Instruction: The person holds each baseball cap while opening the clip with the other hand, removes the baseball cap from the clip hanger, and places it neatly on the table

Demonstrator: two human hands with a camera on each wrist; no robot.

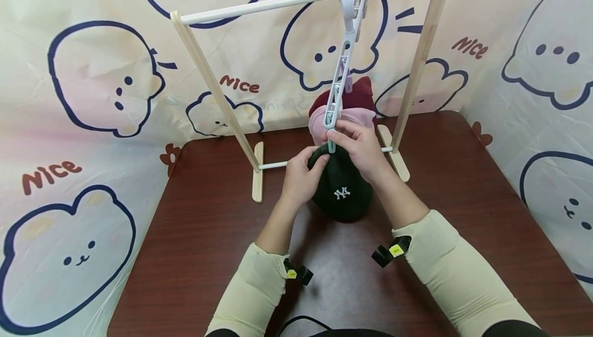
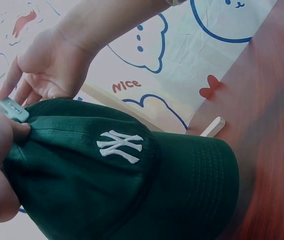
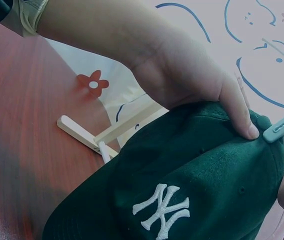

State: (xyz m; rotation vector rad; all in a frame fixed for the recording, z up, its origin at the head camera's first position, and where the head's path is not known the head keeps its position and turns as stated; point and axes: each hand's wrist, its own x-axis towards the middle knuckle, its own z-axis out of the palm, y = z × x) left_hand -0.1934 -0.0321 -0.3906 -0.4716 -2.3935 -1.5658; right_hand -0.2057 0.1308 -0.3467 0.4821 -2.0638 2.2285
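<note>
A dark green baseball cap (image 1: 342, 206) with a white embroidered emblem hangs brim down below the near end of a pale blue clip hanger (image 1: 344, 64). My left hand (image 1: 300, 176) pinches the cap's upper edge, its thumb lying on the green cloth beside the clip. With thumb and fingers, my right hand (image 1: 363, 153) holds the pale blue clothespin (image 1: 331, 144) at the hanger's end. In the right wrist view the clothespin (image 3: 280, 127) meets the cap's edge; whether it bites the cloth is hard to tell.
A pink cap (image 1: 318, 123) and a burgundy cap (image 1: 363, 90) hang behind the green one. The hanger's hook sits over the white bar (image 1: 278, 3) of a wooden stand, whose feet (image 1: 257, 172) rest on the brown table (image 1: 194, 254). A patterned cloth forms the backdrop.
</note>
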